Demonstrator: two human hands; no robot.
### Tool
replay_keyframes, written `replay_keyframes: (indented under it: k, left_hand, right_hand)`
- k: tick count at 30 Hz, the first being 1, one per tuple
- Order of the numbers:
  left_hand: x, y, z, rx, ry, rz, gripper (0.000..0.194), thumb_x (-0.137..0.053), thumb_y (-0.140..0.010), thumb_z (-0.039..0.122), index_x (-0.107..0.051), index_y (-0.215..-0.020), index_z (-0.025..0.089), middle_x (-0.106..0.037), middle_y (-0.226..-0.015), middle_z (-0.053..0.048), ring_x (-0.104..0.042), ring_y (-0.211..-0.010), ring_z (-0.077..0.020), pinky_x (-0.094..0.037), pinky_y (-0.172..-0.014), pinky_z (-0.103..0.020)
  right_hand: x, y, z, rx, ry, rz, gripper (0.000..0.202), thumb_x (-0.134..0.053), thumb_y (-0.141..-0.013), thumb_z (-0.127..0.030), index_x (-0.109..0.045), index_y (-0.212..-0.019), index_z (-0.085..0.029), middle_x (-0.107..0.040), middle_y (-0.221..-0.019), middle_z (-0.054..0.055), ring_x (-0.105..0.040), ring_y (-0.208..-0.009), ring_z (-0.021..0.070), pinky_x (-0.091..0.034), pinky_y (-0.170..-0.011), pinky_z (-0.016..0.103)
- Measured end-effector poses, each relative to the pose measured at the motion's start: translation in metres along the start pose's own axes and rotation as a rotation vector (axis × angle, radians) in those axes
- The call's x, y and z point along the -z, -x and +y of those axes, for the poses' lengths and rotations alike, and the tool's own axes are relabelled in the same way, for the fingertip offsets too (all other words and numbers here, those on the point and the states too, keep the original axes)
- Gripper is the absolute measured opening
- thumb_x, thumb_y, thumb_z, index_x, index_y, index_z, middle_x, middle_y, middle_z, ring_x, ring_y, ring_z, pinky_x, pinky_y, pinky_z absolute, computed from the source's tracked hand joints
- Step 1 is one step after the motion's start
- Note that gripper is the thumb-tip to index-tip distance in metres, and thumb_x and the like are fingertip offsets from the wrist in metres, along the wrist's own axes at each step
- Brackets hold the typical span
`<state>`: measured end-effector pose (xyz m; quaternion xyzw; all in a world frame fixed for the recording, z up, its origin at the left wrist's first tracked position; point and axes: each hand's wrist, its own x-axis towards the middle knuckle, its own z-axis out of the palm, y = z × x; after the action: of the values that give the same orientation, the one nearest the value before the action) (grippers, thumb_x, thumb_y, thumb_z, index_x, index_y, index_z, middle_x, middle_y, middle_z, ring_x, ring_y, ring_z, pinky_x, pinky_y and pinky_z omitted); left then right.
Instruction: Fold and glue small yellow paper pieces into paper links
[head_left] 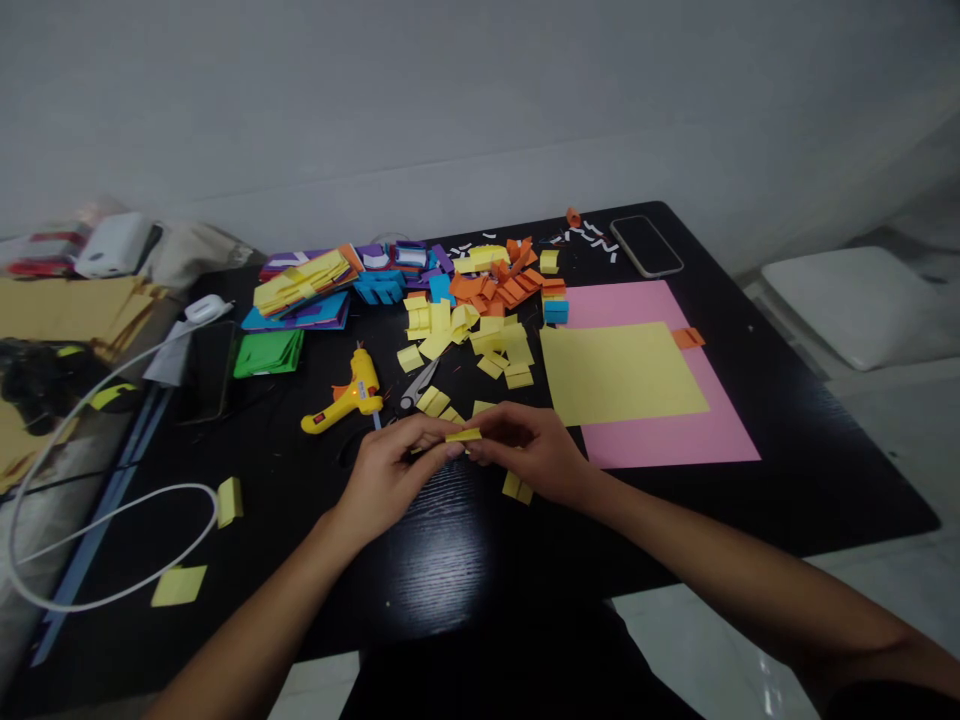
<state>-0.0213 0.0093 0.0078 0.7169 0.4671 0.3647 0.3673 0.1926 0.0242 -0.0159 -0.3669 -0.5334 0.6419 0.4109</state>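
Note:
Between my two hands, above the black table, is a small folded yellow paper piece point(463, 435). My left hand point(394, 468) pinches its left end between thumb and fingers. My right hand point(534, 450) pinches the right end in the same way. Just beyond the fingers, grey scissors point(418, 384) lie partly among folded yellow paper pieces point(442, 325). A yellow glue gun point(345, 392) lies on its side to the left of the scissors. Another folded yellow piece point(517, 487) is on the table under my right hand.
At right, a yellow sheet point(622, 375) overlaps a pink sheet point(675, 445), near a phone point(646, 246). Behind are folded orange pieces point(495, 290), a coloured paper stack point(300, 285) and green paper point(268, 353). A white cable point(112, 605) loops at left. A stool point(844, 305) stands beyond the table.

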Motion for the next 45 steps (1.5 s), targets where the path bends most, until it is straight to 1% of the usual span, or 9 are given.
replay_keyframes:
  k: [5,8,13,16,20,26,30,34,45]
  left_hand:
    - [-0.001,0.002,0.0,-0.078,-0.05,-0.007,0.013,-0.066,-0.098,0.027,-0.076,-0.104,0.02,-0.077,-0.082,-0.002,-0.071,-0.071,-0.0133,-0.058,-0.068,-0.022]
    - [-0.002,0.003,0.0,-0.11,-0.093,0.015,0.015,-0.071,-0.095,0.029,-0.076,-0.105,0.02,-0.077,-0.086,-0.003,-0.071,-0.073,-0.0137,-0.058,-0.07,-0.022]
    - [-0.003,0.003,0.0,-0.153,-0.117,0.019,0.027,-0.081,-0.086,0.033,-0.075,-0.107,0.019,-0.076,-0.085,-0.003,-0.07,-0.072,-0.0142,-0.058,-0.07,-0.023]
    - [-0.004,0.004,0.0,-0.169,-0.122,0.035,0.022,-0.08,-0.088,0.03,-0.075,-0.106,0.019,-0.076,-0.083,-0.002,-0.069,-0.071,-0.0132,-0.057,-0.068,-0.022]
    - [-0.005,0.005,-0.001,-0.11,-0.111,0.022,0.009,-0.069,-0.096,0.023,-0.075,-0.102,0.019,-0.076,-0.084,-0.002,-0.07,-0.071,-0.0123,-0.057,-0.068,-0.022]
    - [-0.007,0.006,-0.002,-0.04,-0.054,-0.004,0.01,-0.066,-0.098,0.026,-0.074,-0.1,0.02,-0.074,-0.079,-0.001,-0.069,-0.068,-0.012,-0.056,-0.066,-0.022]
    - [-0.008,0.004,0.0,0.027,0.026,0.001,0.012,-0.067,-0.097,0.028,-0.074,-0.095,0.019,-0.074,-0.076,-0.001,-0.071,-0.067,-0.0126,-0.057,-0.065,-0.022]
    - [-0.009,0.004,0.002,0.091,0.108,0.003,0.012,-0.068,-0.096,0.028,-0.074,-0.092,0.018,-0.074,-0.073,0.0,-0.071,-0.065,-0.0123,-0.058,-0.063,-0.021]
    - [-0.011,0.005,0.004,0.081,0.093,0.013,0.015,-0.067,-0.097,0.03,-0.072,-0.089,0.017,-0.073,-0.071,-0.001,-0.069,-0.064,-0.0125,-0.056,-0.062,-0.021]
  right_hand:
    - [-0.001,0.0,-0.004,0.032,0.109,0.044,0.019,-0.083,-0.082,-0.038,-0.08,-0.091,-0.022,-0.076,-0.079,0.002,-0.07,-0.068,0.0158,-0.06,-0.066,0.029]
    - [-0.002,0.0,-0.004,0.037,0.092,0.058,0.018,-0.083,-0.083,-0.038,-0.079,-0.089,-0.022,-0.075,-0.077,0.001,-0.069,-0.065,0.0145,-0.059,-0.064,0.028]
    - [-0.004,0.001,-0.005,0.029,0.103,0.071,0.02,-0.083,-0.082,-0.039,-0.077,-0.087,-0.021,-0.074,-0.076,0.001,-0.069,-0.064,0.0143,-0.058,-0.064,0.028]
    - [-0.004,0.002,-0.005,0.022,0.1,0.06,0.022,-0.082,-0.083,-0.042,-0.076,-0.087,-0.02,-0.074,-0.076,0.001,-0.07,-0.064,0.0152,-0.06,-0.066,0.029]
    - [-0.004,0.002,-0.003,0.031,0.131,0.054,0.023,-0.079,-0.085,-0.042,-0.075,-0.089,-0.021,-0.075,-0.075,0.002,-0.071,-0.066,0.0163,-0.06,-0.067,0.031]
    - [-0.002,0.003,-0.003,0.076,0.221,0.031,0.019,-0.075,-0.089,-0.038,-0.074,-0.094,-0.02,-0.075,-0.08,0.004,-0.072,-0.071,0.0172,-0.059,-0.067,0.03]
    - [-0.002,0.003,-0.003,0.088,0.235,0.015,0.022,-0.071,-0.093,-0.042,-0.072,-0.092,-0.02,-0.075,-0.078,0.003,-0.072,-0.069,0.0168,-0.059,-0.067,0.03]
    - [-0.003,0.002,-0.001,0.144,0.308,0.014,0.02,-0.067,-0.096,-0.038,-0.07,-0.089,-0.02,-0.073,-0.075,0.002,-0.07,-0.066,0.0155,-0.056,-0.065,0.028]
    - [-0.006,0.003,-0.002,0.133,0.33,0.023,0.023,-0.062,-0.099,-0.037,-0.066,-0.083,-0.02,-0.07,-0.072,0.001,-0.067,-0.065,0.0147,-0.054,-0.066,0.028]
